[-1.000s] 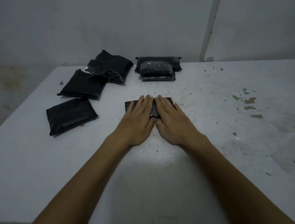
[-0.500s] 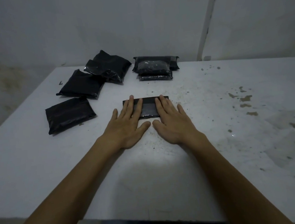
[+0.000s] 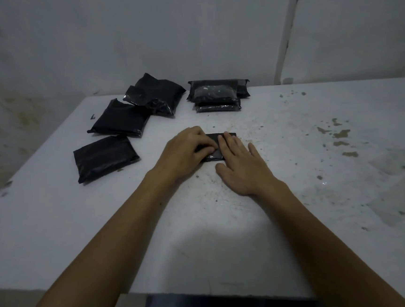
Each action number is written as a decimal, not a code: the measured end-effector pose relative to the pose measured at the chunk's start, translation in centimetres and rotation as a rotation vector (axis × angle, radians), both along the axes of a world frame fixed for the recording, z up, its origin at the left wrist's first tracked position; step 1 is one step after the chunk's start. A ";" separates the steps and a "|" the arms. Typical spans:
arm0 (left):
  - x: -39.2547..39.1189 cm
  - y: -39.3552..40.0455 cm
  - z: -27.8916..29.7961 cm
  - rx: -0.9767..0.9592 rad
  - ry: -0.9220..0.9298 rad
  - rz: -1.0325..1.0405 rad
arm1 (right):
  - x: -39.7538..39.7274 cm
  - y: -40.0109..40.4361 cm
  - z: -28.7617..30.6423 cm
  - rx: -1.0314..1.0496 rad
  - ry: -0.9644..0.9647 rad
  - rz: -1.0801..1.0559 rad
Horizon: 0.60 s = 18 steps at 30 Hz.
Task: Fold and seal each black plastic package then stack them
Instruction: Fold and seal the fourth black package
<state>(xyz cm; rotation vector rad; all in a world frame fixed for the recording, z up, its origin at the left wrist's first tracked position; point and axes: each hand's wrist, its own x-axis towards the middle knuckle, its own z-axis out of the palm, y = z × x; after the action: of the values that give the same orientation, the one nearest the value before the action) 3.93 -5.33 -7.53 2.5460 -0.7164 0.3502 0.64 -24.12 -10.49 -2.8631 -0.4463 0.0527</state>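
Left hand (image 3: 188, 147) curled on folded black package (image 3: 217, 149), right hand (image 3: 240, 166) flat on it, white table (image 3: 252, 234)

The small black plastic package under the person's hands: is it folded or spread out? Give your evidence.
Folded. The small black plastic package lies as a compact flat rectangle; the left hand curls its fingers on it, and the right hand presses flat.

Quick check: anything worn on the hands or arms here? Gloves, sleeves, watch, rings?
Nothing visible. The left hand and right hand are bare, no gloves. Both forearms are uncovered to the frame's bottom edge, no sleeve cuffs in view. No watch, band or ring shows, though the light is dim and small items could be missed.
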 end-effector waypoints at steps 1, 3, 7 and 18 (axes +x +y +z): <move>0.3 0.4 -0.4 -0.040 0.024 -0.006 | 0.1 0.0 0.0 -0.001 0.000 -0.002; 0.5 1.5 -0.9 -0.104 0.043 -0.012 | 0.2 0.0 -0.1 0.000 0.005 -0.004; 0.7 3.5 -1.0 -0.123 0.078 0.011 | 0.4 -0.1 0.0 0.008 0.019 0.003; 0.7 6.0 -2.2 -0.214 0.174 0.055 | 0.1 -0.2 0.1 0.096 -0.046 -0.020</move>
<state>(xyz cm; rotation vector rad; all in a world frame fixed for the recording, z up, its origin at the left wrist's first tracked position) 4.64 0.72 -9.76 2.3611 -0.5159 0.2079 0.79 -24.35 -10.34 -2.7790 -0.4174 -0.0374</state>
